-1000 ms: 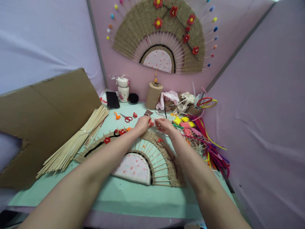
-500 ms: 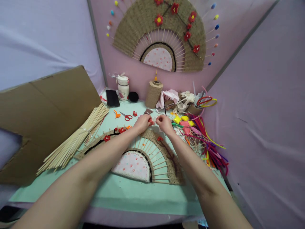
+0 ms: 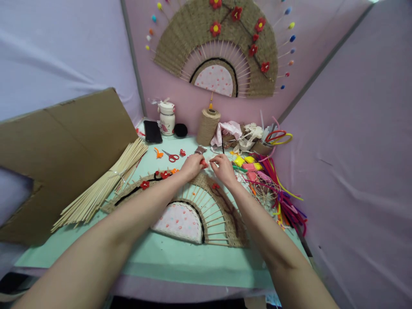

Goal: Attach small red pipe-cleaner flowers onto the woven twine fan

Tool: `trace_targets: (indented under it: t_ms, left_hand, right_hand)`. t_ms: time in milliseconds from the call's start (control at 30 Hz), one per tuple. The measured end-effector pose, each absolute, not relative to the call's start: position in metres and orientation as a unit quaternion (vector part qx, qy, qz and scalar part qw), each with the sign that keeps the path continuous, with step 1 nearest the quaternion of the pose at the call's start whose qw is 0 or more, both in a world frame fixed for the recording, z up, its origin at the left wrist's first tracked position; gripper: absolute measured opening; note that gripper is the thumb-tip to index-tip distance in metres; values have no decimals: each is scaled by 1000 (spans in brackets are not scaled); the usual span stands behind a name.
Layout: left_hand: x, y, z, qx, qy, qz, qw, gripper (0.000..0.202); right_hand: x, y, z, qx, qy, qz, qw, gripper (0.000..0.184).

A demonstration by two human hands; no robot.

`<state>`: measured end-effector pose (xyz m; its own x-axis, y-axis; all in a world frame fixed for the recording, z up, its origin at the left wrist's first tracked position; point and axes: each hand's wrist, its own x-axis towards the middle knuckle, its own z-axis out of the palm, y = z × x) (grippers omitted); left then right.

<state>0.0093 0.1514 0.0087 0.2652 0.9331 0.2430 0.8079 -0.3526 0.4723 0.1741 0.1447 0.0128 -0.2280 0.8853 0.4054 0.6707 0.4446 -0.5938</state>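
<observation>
- Left hand [image 3: 193, 166]: raised just above the top edge of the fan; fingers closed on a small red piece [image 3: 204, 163], its exact shape too small to tell.
- Right hand [image 3: 222, 166]: just beside the red piece, thumb and fingertips drawn together; whether anything is pinched there cannot be told.
- Red piece: at the left fingertips, between the two hands, over the far middle of the pale green tabletop [image 3: 193, 268].
- Fan-shaped panel of woven tan cord on thin wooden ribs [image 3: 225, 201]: flat on the tabletop beneath both forearms; red flowers and a black line on its left part, a dark brown branch shape on its right; pale pink spotted half-circle [image 3: 180, 221] at its base.
- Beyond the hands: red-handled scissors [image 3: 173, 158], lying apart from the left hand; small brown packet [image 3: 200, 150], near it; tan twine spool [image 3: 208, 128], upright.
- Right of the right hand: multicoloured fuzzy stems [image 3: 291, 210], heaped loosely.
- Left side: bound bundle of pale thin sticks [image 3: 96, 193], beside brown cardboard [image 3: 77, 137].
</observation>
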Motion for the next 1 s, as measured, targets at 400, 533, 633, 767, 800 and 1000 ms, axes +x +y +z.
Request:
trace_targets:
  t_ms: [400,533,633,767,800,1000]
  left_hand:
    - [17,148,14,795,541,240,133,11]
    - [14,147,14,786,549,245,144,14]
    - [12,148,14,786,551,236,152,16]
    - [13,149,15,792,550,216,156,18]
    - [14,150,15,793,550,212,155,19]
    - [16,151,15,807,538,193,151,21]
  right_hand:
    - [175,153,1,-529,-724,238,374,25]
    - [176,157,-3,-539,-690,288,388,23]
    - [177,156,-4,-540,-676,306,396,14]
    - [177,155,-6,-543,-672,314,393,3]
    - [177,156,-7,-542,-672,316,393,3]
    - [175,154,-8,-527,-679,311,406,11]
